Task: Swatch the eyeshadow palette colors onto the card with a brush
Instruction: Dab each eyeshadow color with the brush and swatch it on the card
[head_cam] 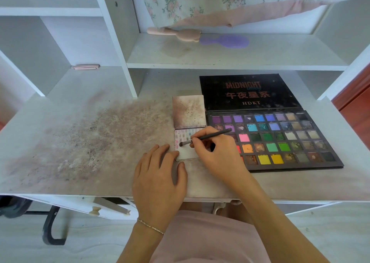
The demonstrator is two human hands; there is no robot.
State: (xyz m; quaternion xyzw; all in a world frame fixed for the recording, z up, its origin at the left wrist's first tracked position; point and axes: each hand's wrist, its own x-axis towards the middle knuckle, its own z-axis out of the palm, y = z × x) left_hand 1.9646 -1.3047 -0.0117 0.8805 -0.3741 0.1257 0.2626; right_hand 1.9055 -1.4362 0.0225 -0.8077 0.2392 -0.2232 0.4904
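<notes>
A large black eyeshadow palette (280, 140) lies open on the right of the desk, with several rows of coloured pans and its lid flat behind. Left of it lies a small white card (187, 152) with rows of pale swatches along its top. My right hand (216, 152) pinches a dark thin brush (210, 136), whose tip touches the card near its left edge. My left hand (160, 174) lies flat on the desk, its fingertips pressing the card's lower left corner.
A stained square card (189, 110) lies just behind the white one. The desk top (90, 138) is smeared with powder on the left. A pink brush (176, 33) and a purple brush (226, 41) lie on the shelf above. Shelf uprights stand at the back left.
</notes>
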